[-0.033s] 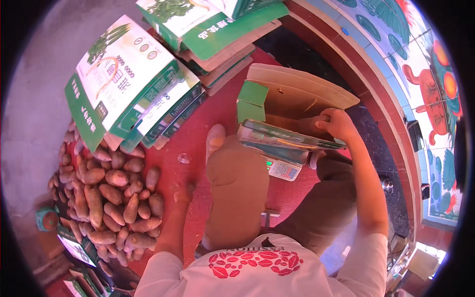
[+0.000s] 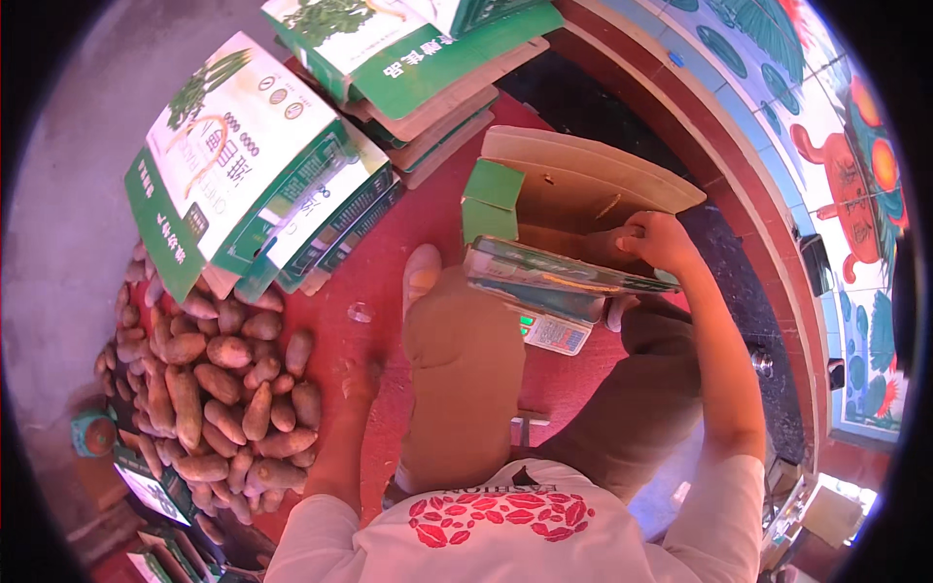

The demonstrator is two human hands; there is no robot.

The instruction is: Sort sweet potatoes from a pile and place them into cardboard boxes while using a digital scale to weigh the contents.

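The open cardboard carton (image 2: 607, 173) stands in front of the seated person, a little to the right, and from it I tell all places. Its mouth faces upward, its brown inside shows, and a green flap (image 2: 494, 185) is at its left end. The right hand (image 2: 661, 240) reaches into this carton from its right side. The fingers are bent and pinch the end of a brownish, long sweet potato (image 2: 606, 240), which lies inside the carton, between its far and near walls.

The left hand (image 2: 361, 377) is to the left of the carton and nearer to the person, low over the red floor covering (image 2: 384, 437). It is blurred and dim, so I cannot tell if its fingers are spread or pressed together. Just beyond it is a small clear piece, perhaps plastic (image 2: 360, 312).

Under the near side of the carton, a weighing scale (image 2: 556, 334) sticks out, with green lit display. Farther left of the carton, on the near side, is a large heap of sweet potatoes (image 2: 258, 413). Left of the carton, a white-and-green printed carton (image 2: 228, 146) leans above this heap.
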